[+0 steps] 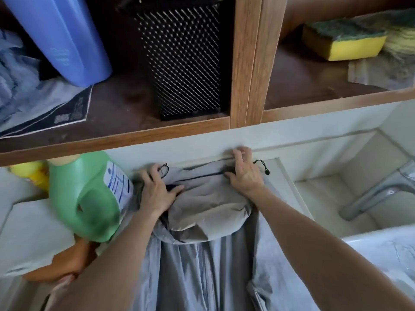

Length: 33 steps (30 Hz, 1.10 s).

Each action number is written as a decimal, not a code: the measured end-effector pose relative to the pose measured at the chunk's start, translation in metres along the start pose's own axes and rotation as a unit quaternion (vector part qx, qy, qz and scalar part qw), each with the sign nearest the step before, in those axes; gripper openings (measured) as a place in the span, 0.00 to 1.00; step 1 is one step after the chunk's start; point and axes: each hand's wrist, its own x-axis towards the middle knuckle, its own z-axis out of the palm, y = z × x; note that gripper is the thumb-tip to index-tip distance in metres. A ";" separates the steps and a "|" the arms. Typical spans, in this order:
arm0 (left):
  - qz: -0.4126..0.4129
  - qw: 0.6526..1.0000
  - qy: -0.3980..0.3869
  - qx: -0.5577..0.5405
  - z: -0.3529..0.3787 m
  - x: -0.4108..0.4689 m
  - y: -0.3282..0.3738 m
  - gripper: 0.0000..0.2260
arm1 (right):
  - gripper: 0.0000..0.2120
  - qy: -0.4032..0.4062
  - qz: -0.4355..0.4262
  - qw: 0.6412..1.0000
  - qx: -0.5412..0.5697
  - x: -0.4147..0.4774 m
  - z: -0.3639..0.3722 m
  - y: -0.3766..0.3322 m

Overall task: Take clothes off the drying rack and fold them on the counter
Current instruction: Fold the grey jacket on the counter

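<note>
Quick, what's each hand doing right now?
Left hand: open, pressing flat on the grey jacket.
Right hand: closed, pinching the grey jacket's top edge.

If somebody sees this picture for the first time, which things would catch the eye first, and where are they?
A grey hooded jacket is spread on the counter in the middle, with the left hand and right hand on its hood. A bright green detergent bottle sits just left of it, and a yellow sponge lies on the shelf at upper right.
</note>
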 end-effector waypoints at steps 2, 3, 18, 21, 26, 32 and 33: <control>0.042 0.999 0.002 0.034 0.014 -0.018 -0.008 0.44 | 0.38 -0.017 -0.005 1.000 0.004 -0.011 0.009 0.007; 0.053 0.998 -0.003 0.037 0.016 -0.018 -0.009 0.45 | 0.40 -0.017 -0.007 1.000 0.008 -0.007 0.006 0.009; 0.186 0.954 -0.137 0.191 0.018 -0.136 0.043 0.24 | 0.26 -0.118 0.176 0.977 0.020 -0.113 -0.061 0.076; 0.166 0.942 -0.207 0.205 0.011 -0.151 0.044 0.23 | 0.27 -0.165 0.192 0.967 0.033 -0.151 -0.088 0.064; 0.226 0.970 -0.087 0.033 -0.010 -0.195 0.074 0.17 | 0.30 -0.373 0.219 0.901 -0.022 -0.210 -0.129 0.062; 0.204 0.933 -0.252 -0.159 -0.018 -0.278 0.132 0.09 | 0.16 -0.143 0.243 0.951 0.125 -0.241 -0.178 0.056; 0.173 0.923 -0.278 -0.203 -0.017 -0.289 0.144 0.11 | 0.14 -0.122 0.242 0.940 0.209 -0.246 -0.189 0.050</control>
